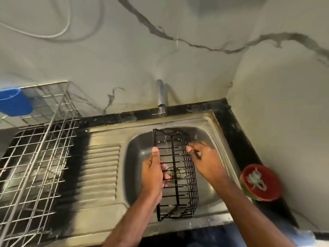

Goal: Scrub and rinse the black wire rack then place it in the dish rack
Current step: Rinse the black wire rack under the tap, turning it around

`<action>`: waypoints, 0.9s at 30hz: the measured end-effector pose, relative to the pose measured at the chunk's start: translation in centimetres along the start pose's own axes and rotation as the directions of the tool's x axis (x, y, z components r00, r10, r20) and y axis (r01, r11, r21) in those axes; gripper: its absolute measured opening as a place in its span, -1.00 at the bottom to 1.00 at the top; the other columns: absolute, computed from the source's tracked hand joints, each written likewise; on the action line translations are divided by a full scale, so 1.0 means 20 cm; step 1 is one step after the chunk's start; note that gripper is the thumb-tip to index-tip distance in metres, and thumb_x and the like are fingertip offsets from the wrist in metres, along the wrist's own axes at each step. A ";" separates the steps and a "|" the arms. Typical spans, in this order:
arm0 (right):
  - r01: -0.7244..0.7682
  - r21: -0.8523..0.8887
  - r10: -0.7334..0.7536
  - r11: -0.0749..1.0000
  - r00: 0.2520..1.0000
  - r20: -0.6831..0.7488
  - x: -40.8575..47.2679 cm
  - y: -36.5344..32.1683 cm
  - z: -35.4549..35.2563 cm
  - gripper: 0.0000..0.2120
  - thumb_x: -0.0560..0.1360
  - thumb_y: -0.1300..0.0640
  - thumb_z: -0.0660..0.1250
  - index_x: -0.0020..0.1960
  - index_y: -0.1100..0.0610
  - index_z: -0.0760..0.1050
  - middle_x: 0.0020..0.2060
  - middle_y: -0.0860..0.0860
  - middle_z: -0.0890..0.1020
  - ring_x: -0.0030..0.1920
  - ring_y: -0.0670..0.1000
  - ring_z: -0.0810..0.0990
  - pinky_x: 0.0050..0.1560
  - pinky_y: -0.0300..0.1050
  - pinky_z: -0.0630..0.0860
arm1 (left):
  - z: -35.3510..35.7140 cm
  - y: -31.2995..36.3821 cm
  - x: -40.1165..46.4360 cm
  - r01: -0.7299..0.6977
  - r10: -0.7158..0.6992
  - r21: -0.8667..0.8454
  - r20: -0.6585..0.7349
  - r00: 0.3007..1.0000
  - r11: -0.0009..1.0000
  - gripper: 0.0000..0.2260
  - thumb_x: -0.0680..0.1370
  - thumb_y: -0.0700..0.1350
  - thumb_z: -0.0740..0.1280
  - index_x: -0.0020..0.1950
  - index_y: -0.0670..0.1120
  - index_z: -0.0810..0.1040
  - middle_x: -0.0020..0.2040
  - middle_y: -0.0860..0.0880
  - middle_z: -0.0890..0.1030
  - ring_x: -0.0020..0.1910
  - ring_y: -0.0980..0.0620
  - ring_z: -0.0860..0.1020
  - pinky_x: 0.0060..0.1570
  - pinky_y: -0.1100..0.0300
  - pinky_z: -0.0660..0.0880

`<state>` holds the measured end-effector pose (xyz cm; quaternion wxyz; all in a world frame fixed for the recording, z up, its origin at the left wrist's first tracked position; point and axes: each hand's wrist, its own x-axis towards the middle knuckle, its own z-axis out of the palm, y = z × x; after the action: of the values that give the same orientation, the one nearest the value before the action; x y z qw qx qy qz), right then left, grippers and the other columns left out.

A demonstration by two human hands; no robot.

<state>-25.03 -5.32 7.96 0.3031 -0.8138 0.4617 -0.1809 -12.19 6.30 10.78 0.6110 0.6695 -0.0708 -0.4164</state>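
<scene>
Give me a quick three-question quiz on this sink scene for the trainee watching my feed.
1. True or false: the black wire rack is already in the dish rack.
2. Which of the two hands grips the black wire rack's long side edge: A) left hand B) right hand C) neither
3. Fill in: the red bowl sits on the counter to the ____ of the sink.

Key: 1 false, it is held over the sink under the tap. 2 A; the right hand only touches the other edge with its fingertips. 3 right.
</scene>
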 end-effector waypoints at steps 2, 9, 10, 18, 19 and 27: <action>0.003 -0.012 -0.002 1.000 0.999 0.040 0.06 -0.04 0.05 -0.66 0.63 -0.07 0.25 0.32 0.06 0.55 0.19 -0.02 0.60 -0.01 -0.14 0.56 0.02 -0.51 0.34 | -0.03 0.02 0.04 0.004 -0.005 -0.012 -0.015 1.000 1.000 -0.66 0.65 0.16 0.22 -0.10 -0.11 0.41 -0.47 0.09 0.46 -0.58 0.15 0.37 -0.67 0.29 0.24; 0.047 0.028 -0.046 0.999 0.998 -0.038 0.35 -0.18 0.12 -0.76 0.62 0.13 0.31 0.26 0.14 0.59 0.12 0.05 0.64 0.02 -0.12 0.54 0.09 -0.36 0.38 | -0.05 0.06 0.23 0.034 -0.032 0.027 -0.065 0.997 0.999 -0.64 0.64 0.20 0.22 -0.11 -0.09 0.42 -0.38 0.04 0.45 -0.55 0.12 0.41 -0.62 0.26 0.24; 0.039 0.054 -0.036 0.998 0.998 -0.056 0.40 -0.20 0.13 -0.77 0.62 0.13 0.32 0.24 0.13 0.60 0.09 0.04 0.65 0.01 -0.11 0.55 0.08 -0.35 0.39 | -0.05 0.05 0.26 0.040 -0.038 0.029 -0.061 0.997 0.999 -0.64 0.63 0.21 0.22 -0.12 -0.08 0.43 -0.38 0.04 0.46 -0.53 0.11 0.41 -0.61 0.26 0.25; -0.293 0.581 0.286 0.759 0.952 0.107 0.77 -0.31 0.23 -0.84 0.61 0.10 0.33 0.14 0.06 0.63 -0.07 -0.05 0.68 -0.11 -0.14 0.60 -0.12 -0.29 0.51 | -0.03 0.05 0.47 0.148 -0.145 0.033 -0.069 0.987 0.988 -0.69 0.65 0.19 0.21 -0.03 -0.05 0.47 -0.28 0.01 0.49 -0.48 0.12 0.45 -0.61 0.31 0.29; -0.342 0.633 0.336 0.695 0.932 0.135 0.80 -0.32 0.23 -0.84 0.61 0.13 0.31 0.16 0.09 0.62 -0.10 -0.03 0.67 -0.17 -0.14 0.59 -0.20 -0.35 0.50 | -0.03 0.05 0.49 0.158 -0.155 0.030 -0.069 0.985 0.987 -0.69 0.65 0.19 0.21 -0.02 -0.05 0.47 -0.28 0.00 0.49 -0.48 0.12 0.45 -0.62 0.32 0.29; -0.588 0.808 0.270 0.034 0.784 0.559 0.92 -0.39 0.25 -0.77 0.67 0.07 0.15 -0.07 0.12 0.50 -0.39 0.00 0.50 -0.48 -0.12 0.38 -0.55 -0.31 0.28 | 0.00 -0.02 0.62 0.192 -0.192 0.086 -0.007 0.981 0.978 -0.66 0.68 0.16 0.18 -0.04 -0.09 0.47 -0.28 0.01 0.50 -0.52 0.14 0.47 -0.56 0.27 0.26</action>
<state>-7.84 -16.44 9.65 0.8370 -0.2693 0.4218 -0.2215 -4.35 -1.21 4.65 0.5386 0.6986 -0.0242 -0.4704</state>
